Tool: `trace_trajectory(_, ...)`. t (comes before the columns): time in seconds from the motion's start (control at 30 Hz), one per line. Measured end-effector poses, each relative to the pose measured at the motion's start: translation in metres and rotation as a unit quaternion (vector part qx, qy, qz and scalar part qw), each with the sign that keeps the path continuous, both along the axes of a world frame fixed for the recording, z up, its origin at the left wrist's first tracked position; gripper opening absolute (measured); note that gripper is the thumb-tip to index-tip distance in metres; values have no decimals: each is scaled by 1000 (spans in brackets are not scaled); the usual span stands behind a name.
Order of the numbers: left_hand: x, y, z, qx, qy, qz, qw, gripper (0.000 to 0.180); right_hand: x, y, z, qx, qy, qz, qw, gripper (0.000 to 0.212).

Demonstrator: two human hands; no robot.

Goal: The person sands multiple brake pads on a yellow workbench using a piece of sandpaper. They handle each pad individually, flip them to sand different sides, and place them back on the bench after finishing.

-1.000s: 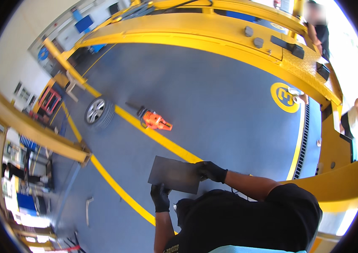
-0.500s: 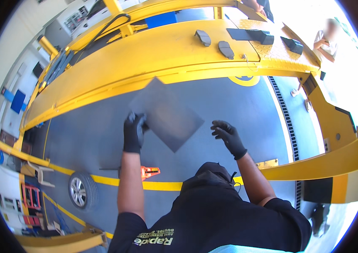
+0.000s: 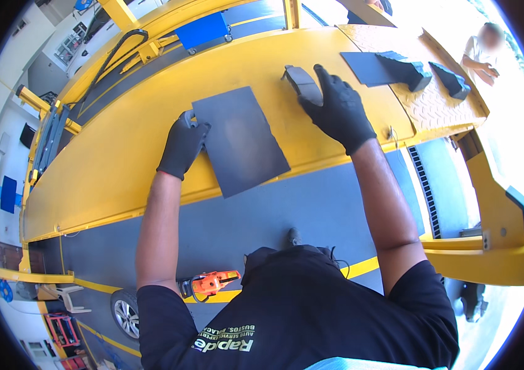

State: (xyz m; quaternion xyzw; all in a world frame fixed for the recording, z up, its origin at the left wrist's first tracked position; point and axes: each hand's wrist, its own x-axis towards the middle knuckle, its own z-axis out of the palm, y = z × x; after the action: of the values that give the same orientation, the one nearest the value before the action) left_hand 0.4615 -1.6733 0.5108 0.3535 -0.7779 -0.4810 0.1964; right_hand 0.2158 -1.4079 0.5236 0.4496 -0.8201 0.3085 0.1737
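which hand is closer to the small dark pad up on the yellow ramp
Right. The right hand rests on the small dark pad; the left hand is apart from it, gripping the flat grey sheet.

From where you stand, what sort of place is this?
Most likely a car repair workshop: a long yellow vehicle lift runway, a loose car wheel on the grey floor, and an orange power tool.

The flat dark grey sheet (image 3: 240,140) looks matt and smooth. The yellow ramp (image 3: 120,160) is painted metal, glossy, chequer-textured at far right. Both gloves (image 3: 183,145) look matt black fabric.
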Motion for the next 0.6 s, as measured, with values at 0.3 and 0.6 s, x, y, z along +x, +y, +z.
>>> trace_trajectory(0.3,5,-38,19,-415,-34,-251,874,91,-14,-58,0,47,-145,-73,986,86)
trace_trajectory(0.6,9,-51,1,-444,-98,-319,831,98,69,-70,20,19,4,-24,1000,76)
